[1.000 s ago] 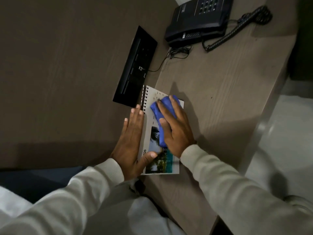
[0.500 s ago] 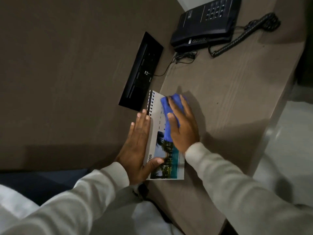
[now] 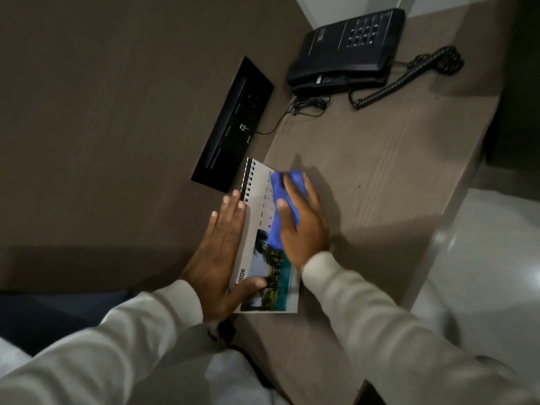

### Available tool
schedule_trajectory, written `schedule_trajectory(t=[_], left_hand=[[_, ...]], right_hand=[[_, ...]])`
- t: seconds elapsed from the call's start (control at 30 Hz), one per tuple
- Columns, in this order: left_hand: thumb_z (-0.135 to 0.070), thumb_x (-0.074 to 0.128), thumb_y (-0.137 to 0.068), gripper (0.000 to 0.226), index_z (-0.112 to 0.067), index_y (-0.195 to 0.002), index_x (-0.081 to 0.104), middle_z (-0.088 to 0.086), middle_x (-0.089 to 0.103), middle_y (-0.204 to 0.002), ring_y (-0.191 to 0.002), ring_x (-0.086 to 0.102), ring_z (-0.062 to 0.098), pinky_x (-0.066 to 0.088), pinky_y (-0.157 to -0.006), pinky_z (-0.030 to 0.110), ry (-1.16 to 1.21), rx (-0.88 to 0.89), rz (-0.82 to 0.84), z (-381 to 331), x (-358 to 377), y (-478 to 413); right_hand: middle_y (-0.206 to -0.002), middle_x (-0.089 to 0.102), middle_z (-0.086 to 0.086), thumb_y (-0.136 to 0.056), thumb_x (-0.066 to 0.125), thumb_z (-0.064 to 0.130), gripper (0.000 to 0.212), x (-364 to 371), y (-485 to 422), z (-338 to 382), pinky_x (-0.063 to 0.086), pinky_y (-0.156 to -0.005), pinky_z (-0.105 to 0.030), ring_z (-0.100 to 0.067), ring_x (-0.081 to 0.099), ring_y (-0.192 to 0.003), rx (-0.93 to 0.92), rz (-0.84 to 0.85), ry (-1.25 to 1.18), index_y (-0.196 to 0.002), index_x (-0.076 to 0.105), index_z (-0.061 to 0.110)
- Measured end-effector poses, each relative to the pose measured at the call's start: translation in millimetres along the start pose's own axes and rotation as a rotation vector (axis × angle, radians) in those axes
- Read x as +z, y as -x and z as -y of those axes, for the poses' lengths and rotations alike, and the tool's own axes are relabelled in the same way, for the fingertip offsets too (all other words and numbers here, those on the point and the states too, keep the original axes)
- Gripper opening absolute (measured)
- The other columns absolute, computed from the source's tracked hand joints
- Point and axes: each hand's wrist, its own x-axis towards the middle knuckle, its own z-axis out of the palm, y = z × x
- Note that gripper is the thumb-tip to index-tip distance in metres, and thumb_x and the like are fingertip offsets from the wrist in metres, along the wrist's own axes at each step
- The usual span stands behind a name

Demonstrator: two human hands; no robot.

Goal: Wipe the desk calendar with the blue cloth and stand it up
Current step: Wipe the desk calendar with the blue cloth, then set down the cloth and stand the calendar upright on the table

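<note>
The calendar (image 3: 263, 229) lies flat on the desk (image 3: 380, 159), telephone (image 3: 344, 51) behind it, socket panel (image 3: 233, 127) behind-left.

Black telephone (image 3: 347, 45) at the desk's (image 3: 380, 159) far end; black panel (image 3: 233, 124) beside it.

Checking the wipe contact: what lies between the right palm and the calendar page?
In the head view, the blue cloth lies between the right hand and the flat desk calendar.
</note>
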Motion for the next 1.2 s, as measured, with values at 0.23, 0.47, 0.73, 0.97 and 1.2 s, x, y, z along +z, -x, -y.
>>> schedule_trajectory(t=[0.23,0.47,0.73,0.97,1.2], left_hand=[[-0.075,0.027,-0.087,0.103,-0.008,-0.156,-0.009,0.010,-0.013,-0.167,-0.155,-0.010,0.026,-0.001,-0.125,0.043,0.009,0.022,-0.027,-1,1,0],[-0.078,0.027,-0.084,0.107,-0.006,-0.156,-0.007,0.013,-0.011,-0.167,-0.155,-0.010,0.029,0.000,-0.124,0.047,0.014,0.030,-0.009,-2,-1,0],[-0.079,0.031,-0.083,0.108,-0.009,-0.157,-0.006,0.013,-0.010,-0.167,-0.155,-0.010,0.025,-0.004,-0.125,0.038,0.054,0.032,-0.011,0,0,0],[-0.071,0.038,-0.083,0.104,-0.003,-0.154,0.000,0.018,0.003,-0.164,-0.152,0.013,0.037,0.018,-0.121,0.053,-0.114,-0.055,0.150,0,-17,-4],[-0.071,0.033,-0.087,0.093,-0.015,-0.157,0.005,0.008,0.008,-0.166,-0.154,0.008,0.029,0.009,-0.123,0.052,-0.010,-0.144,0.087,-10,-17,-3]], right_hand=[[-0.162,0.016,0.002,-0.101,0.035,0.038,0.044,9,59,-2,0.025,-0.121,-0.031,-0.008,0.016,-0.149,-0.123,0.042,-0.078,-0.140,0.024,0.054],[-0.162,0.018,0.000,-0.100,0.041,0.034,0.043,1,-3,13,0.033,-0.117,-0.039,-0.018,0.022,-0.148,-0.055,-0.001,0.012,-0.143,0.038,0.035],[-0.160,0.027,-0.003,-0.100,0.038,0.036,0.047,-2,71,4,0.024,-0.111,-0.013,-0.020,0.034,-0.142,0.190,0.161,0.208,-0.147,0.032,0.029],[-0.146,0.050,-0.001,-0.094,0.053,0.014,0.044,-82,75,69,0.021,-0.110,-0.012,-0.019,0.043,-0.137,0.344,0.584,0.281,-0.137,0.050,0.023],[-0.150,0.040,-0.015,-0.087,0.057,0.010,0.052,-151,-35,109,0.041,-0.104,-0.037,-0.034,0.047,-0.132,0.067,0.583,0.844,-0.138,0.048,0.018]])
